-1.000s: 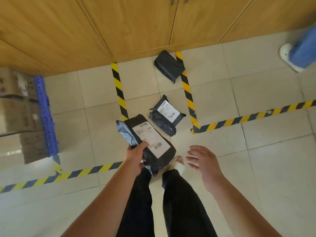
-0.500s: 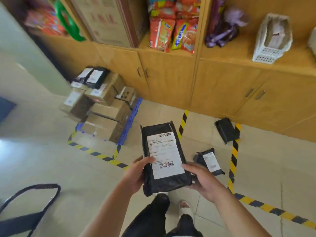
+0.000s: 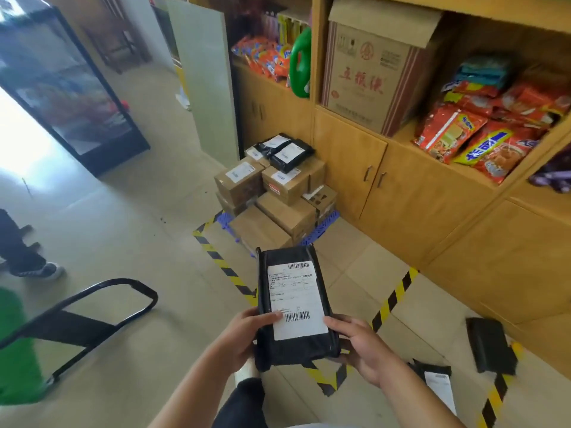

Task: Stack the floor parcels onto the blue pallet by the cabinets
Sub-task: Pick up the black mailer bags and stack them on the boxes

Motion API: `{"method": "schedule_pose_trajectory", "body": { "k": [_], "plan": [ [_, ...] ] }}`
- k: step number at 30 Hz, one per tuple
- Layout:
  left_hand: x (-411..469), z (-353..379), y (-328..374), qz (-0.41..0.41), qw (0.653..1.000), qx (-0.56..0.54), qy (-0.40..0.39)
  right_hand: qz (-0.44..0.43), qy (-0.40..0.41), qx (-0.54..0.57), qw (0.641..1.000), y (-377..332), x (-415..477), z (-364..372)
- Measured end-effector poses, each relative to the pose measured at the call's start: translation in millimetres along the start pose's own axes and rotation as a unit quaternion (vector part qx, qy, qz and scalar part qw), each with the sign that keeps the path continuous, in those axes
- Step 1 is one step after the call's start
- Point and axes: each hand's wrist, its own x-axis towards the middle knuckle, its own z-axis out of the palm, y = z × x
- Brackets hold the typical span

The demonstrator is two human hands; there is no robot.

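A black parcel with a white shipping label is held in front of me at waist height. My left hand grips its left lower edge and my right hand grips its right lower edge. Ahead, the blue pallet lies against the wooden cabinets, loaded with several cardboard boxes and two black parcels on top. Two more black parcels stay on the floor at lower right: one labelled, one plain.
Yellow-black tape marks floor zones around the pallet. A black metal chair frame stands at left, a person's foot beyond it. Wooden cabinets with snack-filled shelves line the right. A glass-door fridge stands far left.
My view has swung up and left from the floor parcels toward the pallet. My right hand joined the left on the parcel, and the pallet stack is now nearer.
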Motion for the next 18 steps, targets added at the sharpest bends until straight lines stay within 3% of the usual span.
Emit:
{"method": "schedule_pose_trajectory", "body": {
  "k": [10,18],
  "plan": [
    [48,-156,123,0.025,0.999,0.020,-0.025,-0.023,0.005,0.015,1.000,-82,85,156],
    [113,-202,213,0.029,0.997,0.002,-0.067,-0.031,0.043,0.055,0.997,-156,170,196]
  ]
}}
